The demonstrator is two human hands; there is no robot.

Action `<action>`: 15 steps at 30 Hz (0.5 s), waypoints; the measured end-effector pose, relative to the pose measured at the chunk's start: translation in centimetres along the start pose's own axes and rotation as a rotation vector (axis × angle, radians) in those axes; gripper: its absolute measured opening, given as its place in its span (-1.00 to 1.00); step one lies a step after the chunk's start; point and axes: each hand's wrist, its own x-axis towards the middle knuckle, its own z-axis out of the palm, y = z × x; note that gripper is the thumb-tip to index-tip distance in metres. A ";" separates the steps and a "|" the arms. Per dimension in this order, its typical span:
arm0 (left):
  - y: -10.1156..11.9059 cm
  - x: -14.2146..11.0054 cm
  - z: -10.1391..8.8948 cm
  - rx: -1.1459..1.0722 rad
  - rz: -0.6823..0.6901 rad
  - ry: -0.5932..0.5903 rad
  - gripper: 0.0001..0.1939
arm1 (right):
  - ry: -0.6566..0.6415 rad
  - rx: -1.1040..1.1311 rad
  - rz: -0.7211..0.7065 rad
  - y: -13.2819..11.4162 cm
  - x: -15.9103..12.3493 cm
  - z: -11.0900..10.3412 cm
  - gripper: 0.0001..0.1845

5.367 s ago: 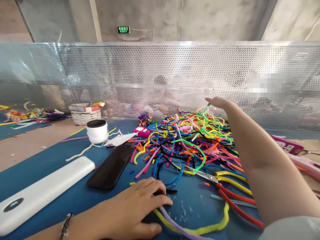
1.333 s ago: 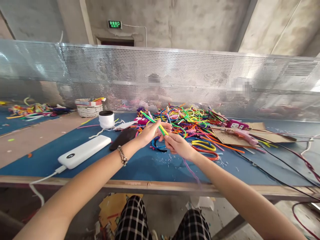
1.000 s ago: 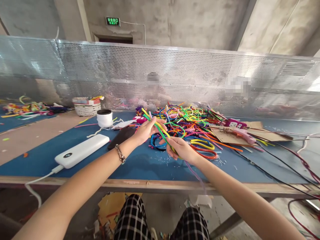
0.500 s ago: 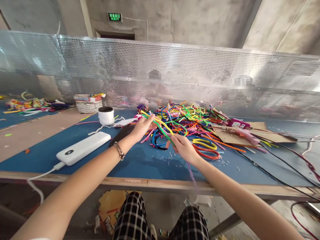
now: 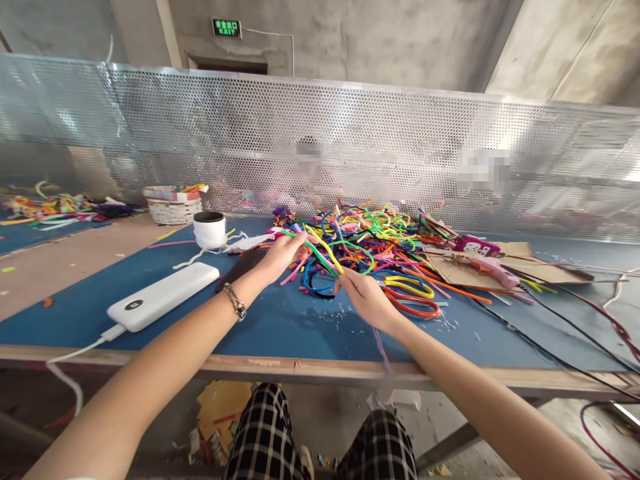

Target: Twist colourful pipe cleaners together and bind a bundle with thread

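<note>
My left hand [image 5: 286, 255] is closed, thumb and fingers pinching a green pipe cleaner [image 5: 321, 257] whose short end pokes out past the thumb. Lower and to the right, my right hand [image 5: 366, 297] is pinched on the other part of that green stem and on a yellow pipe cleaner [image 5: 331, 253]. The yellow one runs up beside the left fingertips; whether they touch it is hard to tell. A fuzzy purple strand [image 5: 382, 352] hangs below my right hand to the table edge. Behind both hands lies a heap of coloured pipe cleaners [image 5: 390, 230].
On the blue table [image 5: 300, 340], a white power bank [image 5: 165, 297] with a cable lies left, near a white cup-like container [image 5: 209, 233] and a basket [image 5: 173, 208]. A pink glue gun [image 5: 493, 270] rests on cardboard [image 5: 537, 267] at right, with cords. A perforated metal screen [image 5: 360, 147] stands behind.
The yellow pipe cleaner's upper end has shifted away from my left thumb, to the right of the fingers. Both hands stay at nearly the same spot. The view has shifted slightly.
</note>
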 end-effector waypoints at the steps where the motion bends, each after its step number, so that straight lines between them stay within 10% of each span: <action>1: 0.0 0.1 -0.1 -0.016 -0.001 0.008 -0.72 | -0.018 -0.041 -0.015 0.0 -0.1 -0.1 -0.71; 15: -0.3 -0.2 0.1 -0.407 -0.153 0.071 -0.61 | -0.155 -0.465 0.038 -0.8 -0.7 -0.2 -0.50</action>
